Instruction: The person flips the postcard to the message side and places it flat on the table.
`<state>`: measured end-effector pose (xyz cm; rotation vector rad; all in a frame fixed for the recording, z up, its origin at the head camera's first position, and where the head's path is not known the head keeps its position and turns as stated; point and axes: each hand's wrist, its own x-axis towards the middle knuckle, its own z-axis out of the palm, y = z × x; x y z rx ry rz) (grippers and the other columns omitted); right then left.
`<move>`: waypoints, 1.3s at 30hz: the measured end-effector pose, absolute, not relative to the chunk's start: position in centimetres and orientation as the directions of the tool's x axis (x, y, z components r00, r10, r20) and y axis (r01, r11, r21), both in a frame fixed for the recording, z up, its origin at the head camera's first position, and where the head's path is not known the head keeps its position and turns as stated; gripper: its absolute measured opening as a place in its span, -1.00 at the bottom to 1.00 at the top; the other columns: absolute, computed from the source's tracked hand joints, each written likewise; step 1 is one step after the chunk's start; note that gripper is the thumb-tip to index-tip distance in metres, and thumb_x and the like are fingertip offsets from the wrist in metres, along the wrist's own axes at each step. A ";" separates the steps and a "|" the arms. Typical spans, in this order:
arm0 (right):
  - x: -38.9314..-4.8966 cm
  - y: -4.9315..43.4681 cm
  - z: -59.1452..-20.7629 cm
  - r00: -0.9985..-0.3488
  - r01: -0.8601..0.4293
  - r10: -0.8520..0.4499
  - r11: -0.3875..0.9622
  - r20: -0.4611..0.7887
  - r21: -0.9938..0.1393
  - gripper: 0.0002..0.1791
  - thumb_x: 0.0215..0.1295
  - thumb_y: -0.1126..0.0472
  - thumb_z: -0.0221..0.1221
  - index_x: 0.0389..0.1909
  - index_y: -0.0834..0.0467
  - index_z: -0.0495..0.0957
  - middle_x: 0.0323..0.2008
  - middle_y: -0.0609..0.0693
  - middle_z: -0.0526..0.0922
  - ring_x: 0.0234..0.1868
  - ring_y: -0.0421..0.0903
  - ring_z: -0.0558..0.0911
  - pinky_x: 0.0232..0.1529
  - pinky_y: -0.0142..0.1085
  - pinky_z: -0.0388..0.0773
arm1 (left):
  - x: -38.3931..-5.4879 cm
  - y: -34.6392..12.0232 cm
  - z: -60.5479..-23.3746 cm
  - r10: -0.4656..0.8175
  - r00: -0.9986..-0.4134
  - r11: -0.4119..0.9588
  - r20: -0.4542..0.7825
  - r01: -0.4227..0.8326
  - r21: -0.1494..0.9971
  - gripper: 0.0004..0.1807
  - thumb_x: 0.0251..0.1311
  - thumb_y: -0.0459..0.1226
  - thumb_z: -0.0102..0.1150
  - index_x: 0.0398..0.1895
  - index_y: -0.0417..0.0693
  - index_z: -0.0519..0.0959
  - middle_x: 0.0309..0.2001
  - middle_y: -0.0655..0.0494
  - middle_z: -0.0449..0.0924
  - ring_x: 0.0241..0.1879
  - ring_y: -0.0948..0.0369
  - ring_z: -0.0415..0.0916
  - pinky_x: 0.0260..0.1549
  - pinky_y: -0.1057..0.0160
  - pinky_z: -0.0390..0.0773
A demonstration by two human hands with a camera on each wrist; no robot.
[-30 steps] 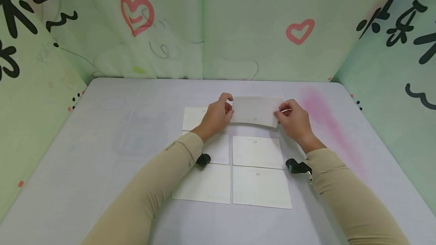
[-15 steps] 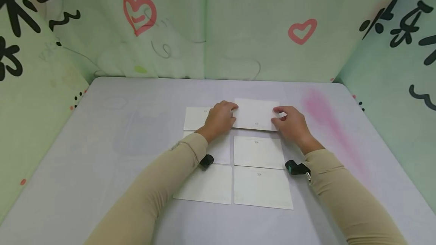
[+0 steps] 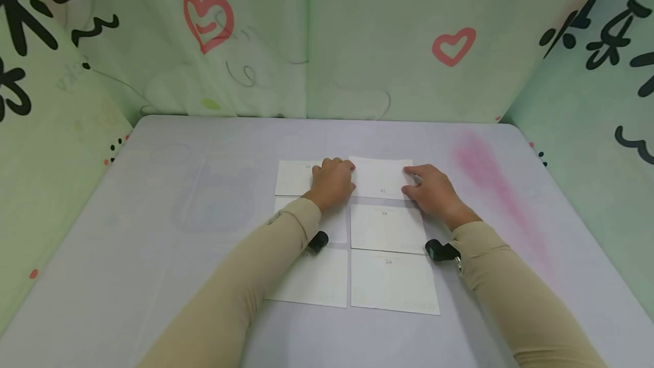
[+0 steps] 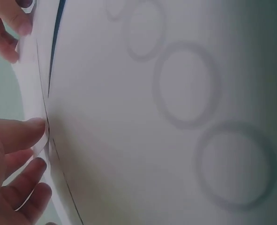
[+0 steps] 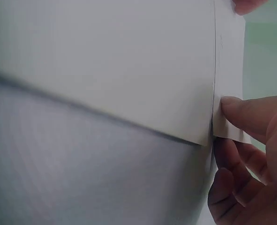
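Observation:
A white paper card (image 3: 382, 178) with a small printed mark lies at the far end of the right-hand column of cards. My left hand (image 3: 333, 183) pinches its left edge, the thumb on top in the left wrist view. At the opposite edge, my right hand (image 3: 434, 192) grips the near corner, thumb over the card and fingers under it in the right wrist view. Just below sits a second white card (image 3: 386, 229), then a third card (image 3: 393, 283). Grey printed circles (image 4: 187, 84) show on a card close to the left wrist camera.
Left of these runs another column: a far card (image 3: 293, 178), a middle card (image 3: 336, 227) and a near card (image 3: 317, 277), partly covered by my left hand and sleeve. All lie on a white-covered table (image 3: 153, 243). Green printed cloth walls (image 3: 357, 44) enclose it at back and sides.
The held card has come down from a raised, bent position and nearer to me, flat above the second card. Both hands moved with it, the right one slightly leftward.

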<state>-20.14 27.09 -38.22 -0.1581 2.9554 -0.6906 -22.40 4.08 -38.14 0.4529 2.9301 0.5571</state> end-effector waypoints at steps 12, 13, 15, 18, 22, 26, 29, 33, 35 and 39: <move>-20.2 26.4 -37.8 -0.984 -0.083 -0.130 0.936 -0.118 -0.343 -0.44 0.40 0.24 0.17 0.35 0.39 0.37 0.26 0.47 0.36 0.31 0.37 0.34 0.30 0.17 0.24 | -22.2 4.1 -38.3 0.330 -0.940 0.889 -0.085 0.280 0.362 -0.63 0.35 -0.21 0.24 0.21 0.10 0.61 0.21 0.12 0.53 0.17 0.05 0.35 0.07 -0.02 0.33; -20.2 26.4 -37.8 -0.984 -0.084 -0.132 0.936 -0.120 -0.342 -0.45 0.40 0.24 0.17 0.34 0.39 0.37 0.27 0.46 0.36 0.32 0.36 0.33 0.31 0.17 0.24 | -22.2 4.1 -38.3 0.337 -0.938 0.886 -0.083 0.286 0.365 -0.63 0.35 -0.22 0.24 0.20 0.10 0.62 0.20 0.13 0.54 0.16 0.05 0.35 0.07 -0.01 0.32; -20.2 26.2 -37.8 -0.983 -0.085 -0.136 0.936 -0.127 -0.342 -0.46 0.41 0.26 0.15 0.34 0.38 0.38 0.29 0.43 0.36 0.35 0.35 0.32 0.32 0.16 0.23 | -22.1 4.1 -38.3 0.343 -0.935 0.884 -0.086 0.291 0.366 -0.64 0.35 -0.22 0.25 0.20 0.11 0.62 0.16 0.15 0.58 0.13 0.07 0.36 0.06 -0.01 0.31; -20.1 26.0 -37.8 -0.981 -0.077 -0.132 0.937 -0.141 -0.341 -0.48 0.42 0.26 0.14 0.34 0.38 0.38 0.30 0.40 0.38 0.37 0.34 0.31 0.33 0.15 0.22 | -22.1 4.1 -38.2 0.341 -0.936 0.888 -0.087 0.290 0.357 -0.65 0.35 -0.21 0.25 0.19 0.11 0.63 0.11 0.17 0.61 0.09 0.08 0.37 0.06 -0.02 0.30; -20.0 25.7 -37.8 -0.981 -0.068 -0.122 0.942 -0.148 -0.327 -0.48 0.42 0.26 0.14 0.34 0.38 0.39 0.30 0.40 0.39 0.36 0.34 0.32 0.33 0.15 0.23 | -21.9 4.0 -38.2 0.338 -0.937 0.896 -0.088 0.291 0.335 -0.65 0.36 -0.20 0.25 0.19 0.11 0.63 0.10 0.18 0.63 0.08 0.09 0.40 0.06 -0.02 0.31; -20.1 25.7 -37.8 -0.981 -0.069 -0.123 0.945 -0.151 -0.320 -0.47 0.43 0.25 0.14 0.34 0.38 0.38 0.30 0.39 0.39 0.36 0.33 0.33 0.33 0.15 0.23 | -22.0 3.9 -38.2 0.338 -0.937 0.898 -0.089 0.293 0.329 -0.65 0.36 -0.19 0.25 0.18 0.11 0.63 0.10 0.18 0.63 0.08 0.09 0.40 0.06 -0.02 0.31; -20.3 25.8 -37.7 -0.980 -0.078 -0.133 0.943 -0.149 -0.323 -0.47 0.43 0.25 0.13 0.35 0.39 0.36 0.30 0.39 0.40 0.36 0.34 0.33 0.33 0.16 0.23 | -22.2 4.0 -38.2 0.354 -0.931 0.900 -0.090 0.313 0.302 -0.66 0.36 -0.20 0.24 0.18 0.11 0.63 0.10 0.18 0.62 0.08 0.09 0.39 0.05 -0.01 0.30; -20.1 25.8 -37.6 -0.979 -0.105 -0.157 0.937 -0.133 -0.332 -0.45 0.44 0.22 0.12 0.36 0.39 0.34 0.30 0.41 0.36 0.35 0.35 0.30 0.33 0.16 0.21 | -22.3 4.1 -37.7 0.402 -0.910 0.894 -0.102 0.365 0.260 -0.63 0.38 -0.18 0.21 0.23 0.11 0.58 0.17 0.15 0.56 0.14 0.09 0.34 0.08 -0.02 0.28; -19.8 25.8 -37.5 -0.980 -0.119 -0.164 0.935 -0.110 -0.333 -0.44 0.44 0.19 0.11 0.36 0.37 0.35 0.31 0.42 0.33 0.35 0.36 0.30 0.33 0.16 0.21 | -22.2 3.9 -37.2 0.420 -0.902 0.887 -0.102 0.383 0.258 -0.60 0.39 -0.14 0.19 0.27 0.12 0.54 0.23 0.14 0.51 0.20 0.09 0.31 0.11 -0.04 0.28; -18.6 25.9 -36.7 -0.984 -0.144 -0.173 0.927 -0.053 -0.347 -0.45 0.44 0.13 0.12 0.34 0.34 0.39 0.29 0.42 0.30 0.31 0.37 0.30 0.29 0.18 0.25 | -21.5 2.7 -35.6 0.430 -0.896 0.877 -0.107 0.387 0.285 -0.52 0.41 -0.03 0.15 0.34 0.13 0.47 0.35 0.12 0.38 0.33 0.05 0.22 0.19 -0.07 0.27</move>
